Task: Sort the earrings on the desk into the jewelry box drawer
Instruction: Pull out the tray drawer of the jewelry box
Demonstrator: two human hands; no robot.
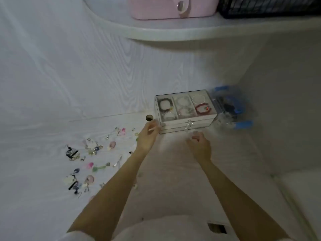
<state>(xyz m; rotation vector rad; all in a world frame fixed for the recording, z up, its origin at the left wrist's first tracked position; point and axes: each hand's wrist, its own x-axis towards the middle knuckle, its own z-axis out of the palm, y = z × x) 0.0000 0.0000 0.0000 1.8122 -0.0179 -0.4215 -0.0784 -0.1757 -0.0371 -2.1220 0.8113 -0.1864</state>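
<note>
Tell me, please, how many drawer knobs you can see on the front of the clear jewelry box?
3, stacked down the front of the jewelry box: top knob, middle knob, bottom knob just beyond the right hand. They are blurry.

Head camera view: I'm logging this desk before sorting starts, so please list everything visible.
jewelry box: one, clear, three closed drawers, desk centre, bracelets under its top
earrings: many, mixed pink, green, blue, white, scattered on desk left of box
small round object: one, dark, by box's left corner
plastic container: one, clear with blue clips, right of box
pink case: one, on shelf above
dark basket: one, shelf right
left hand: at box's left front corner
right hand: near lowest drawer knob
</note>
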